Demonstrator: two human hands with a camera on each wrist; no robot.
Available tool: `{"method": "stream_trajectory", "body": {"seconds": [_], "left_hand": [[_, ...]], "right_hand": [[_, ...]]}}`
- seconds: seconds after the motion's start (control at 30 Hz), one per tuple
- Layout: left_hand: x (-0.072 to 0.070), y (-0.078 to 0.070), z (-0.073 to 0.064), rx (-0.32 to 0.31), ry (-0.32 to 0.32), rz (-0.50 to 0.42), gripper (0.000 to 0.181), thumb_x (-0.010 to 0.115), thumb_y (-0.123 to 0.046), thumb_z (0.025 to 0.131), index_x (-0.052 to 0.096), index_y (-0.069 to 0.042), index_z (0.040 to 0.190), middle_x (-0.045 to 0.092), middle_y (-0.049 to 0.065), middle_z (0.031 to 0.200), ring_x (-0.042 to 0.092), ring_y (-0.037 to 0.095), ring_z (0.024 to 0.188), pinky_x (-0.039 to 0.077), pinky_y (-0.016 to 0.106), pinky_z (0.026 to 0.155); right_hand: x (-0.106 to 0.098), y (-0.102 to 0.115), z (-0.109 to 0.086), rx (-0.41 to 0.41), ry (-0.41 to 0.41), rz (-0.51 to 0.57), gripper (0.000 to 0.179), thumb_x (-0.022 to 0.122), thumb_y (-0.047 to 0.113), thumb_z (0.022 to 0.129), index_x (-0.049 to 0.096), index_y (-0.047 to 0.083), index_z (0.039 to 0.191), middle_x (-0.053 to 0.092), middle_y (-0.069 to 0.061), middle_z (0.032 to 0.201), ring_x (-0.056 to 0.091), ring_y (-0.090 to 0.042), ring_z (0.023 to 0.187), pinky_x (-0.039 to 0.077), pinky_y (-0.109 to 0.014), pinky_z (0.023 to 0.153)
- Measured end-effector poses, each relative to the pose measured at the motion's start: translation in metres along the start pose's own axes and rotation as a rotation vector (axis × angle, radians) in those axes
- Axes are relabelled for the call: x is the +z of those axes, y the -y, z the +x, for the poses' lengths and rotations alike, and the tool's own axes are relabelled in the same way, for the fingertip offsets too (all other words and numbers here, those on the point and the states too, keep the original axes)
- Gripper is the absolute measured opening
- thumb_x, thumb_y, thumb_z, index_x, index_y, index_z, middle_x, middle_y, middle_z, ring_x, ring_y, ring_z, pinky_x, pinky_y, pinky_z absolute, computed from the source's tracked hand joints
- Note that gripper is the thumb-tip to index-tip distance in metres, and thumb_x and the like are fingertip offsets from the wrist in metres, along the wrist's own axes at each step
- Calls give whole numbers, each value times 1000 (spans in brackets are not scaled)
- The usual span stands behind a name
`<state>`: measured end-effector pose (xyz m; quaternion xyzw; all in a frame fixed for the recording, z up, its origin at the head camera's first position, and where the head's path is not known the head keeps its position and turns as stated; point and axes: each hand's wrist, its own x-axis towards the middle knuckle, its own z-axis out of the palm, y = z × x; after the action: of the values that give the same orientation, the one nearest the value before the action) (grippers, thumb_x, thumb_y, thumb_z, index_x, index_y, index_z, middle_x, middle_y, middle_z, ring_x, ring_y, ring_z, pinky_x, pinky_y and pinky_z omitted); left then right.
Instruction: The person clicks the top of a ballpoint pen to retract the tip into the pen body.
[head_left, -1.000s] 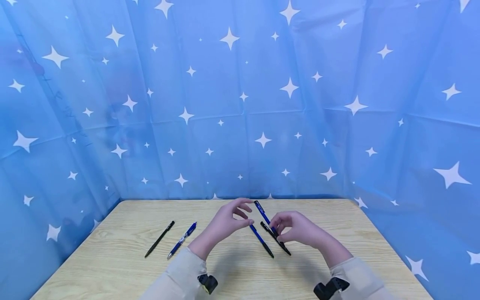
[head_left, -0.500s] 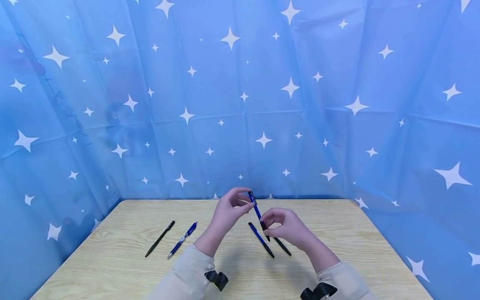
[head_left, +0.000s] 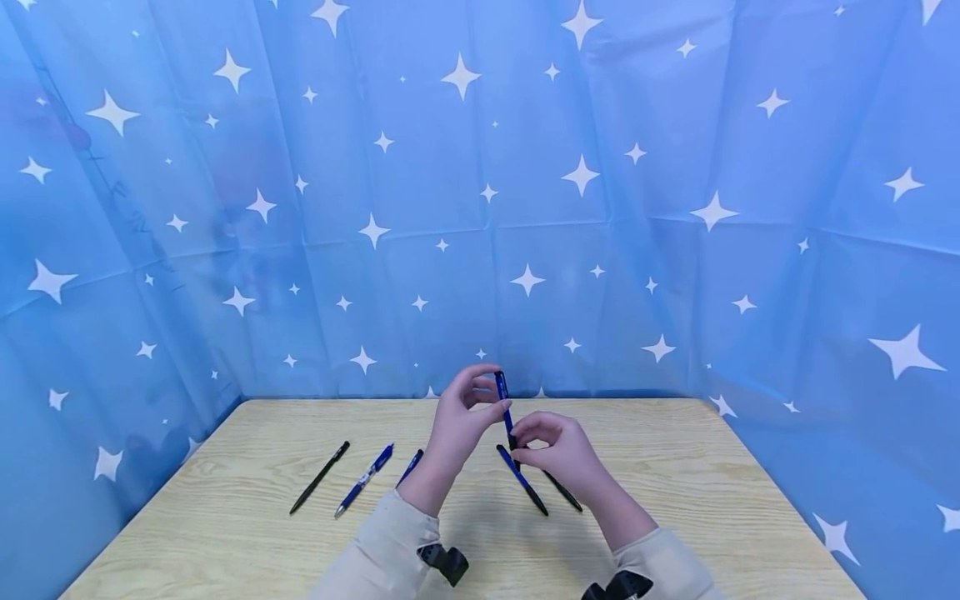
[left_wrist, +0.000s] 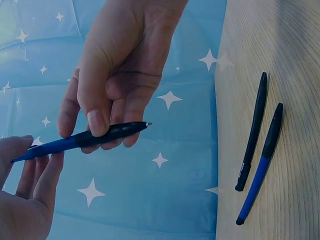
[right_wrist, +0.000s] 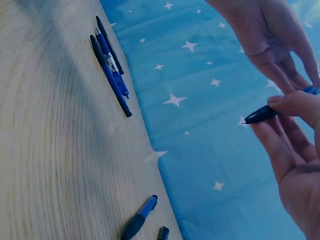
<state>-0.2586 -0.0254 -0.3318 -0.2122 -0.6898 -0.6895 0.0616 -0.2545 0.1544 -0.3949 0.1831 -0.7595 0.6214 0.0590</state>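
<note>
Both hands hold one blue pen [head_left: 503, 392] with a black grip section, raised above the table and nearly upright in the head view. My left hand [head_left: 467, 423] pinches its clip end between thumb and fingers. Lower down, my right hand [head_left: 561, 447] pinches the black grip; the pointed metal tip sticks out past the fingers in the left wrist view. Under the hands lie another blue pen [head_left: 523, 483] with a black grip and a black pen [head_left: 564, 492], partly hidden by the right hand.
On the left of the wooden table [head_left: 225, 517] lie a black pen [head_left: 319, 477], a blue pen [head_left: 364, 481] with a pale section, and another blue pen [head_left: 410, 465] partly behind the left wrist. A blue star-patterned curtain [head_left: 480, 250] stands behind the table.
The right hand has lifted the blue pen up and leftward from above the black pen. My left hand has risen and taken its clip end. The pen stands more upright.
</note>
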Motion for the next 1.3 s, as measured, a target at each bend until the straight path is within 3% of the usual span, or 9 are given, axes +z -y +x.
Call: {"method": "stream_trajectory", "body": {"seconds": [0.07,0.4,0.7,1.0,1.3], "left_hand": [[1,-8,-4,-7,-2,3,43,69,4,88,59,-8,128,60,12,104,63,30,99,56,37,79],[-1,-5,-3,3,25,-35,39,66,5,90,60,-5,127,59,11,108,61,24,97,56,38,82],[-6,24,10,3,53,-45,42,68,3,89,60,-10,128,58,11,109,63,23,97,56,37,83],[-7,25,9,44,45,0,37,71,-2,89,64,-12,124,61,11,105,63,23,94,57,36,81],[-8,27,8,7,10,-32,38,70,3,88,63,-9,123,60,11,107,62,22,92,57,36,81]], "right_hand": [[2,-1,0,4,-9,12,21,78,4,82,70,4,101,70,-10,93,65,-26,92,55,-34,78],[9,-1,1,40,-34,99,20,78,2,81,70,3,100,71,-12,97,64,-26,98,54,-38,82],[11,0,0,42,-41,102,19,77,-3,81,69,1,97,71,-16,95,63,-27,97,53,-39,85],[11,-2,1,28,-18,134,18,77,-3,80,69,-2,96,68,-16,102,63,-28,98,54,-38,83],[9,-1,1,46,33,126,21,77,-2,81,70,-1,100,69,-17,99,64,-28,96,54,-38,83]]}}
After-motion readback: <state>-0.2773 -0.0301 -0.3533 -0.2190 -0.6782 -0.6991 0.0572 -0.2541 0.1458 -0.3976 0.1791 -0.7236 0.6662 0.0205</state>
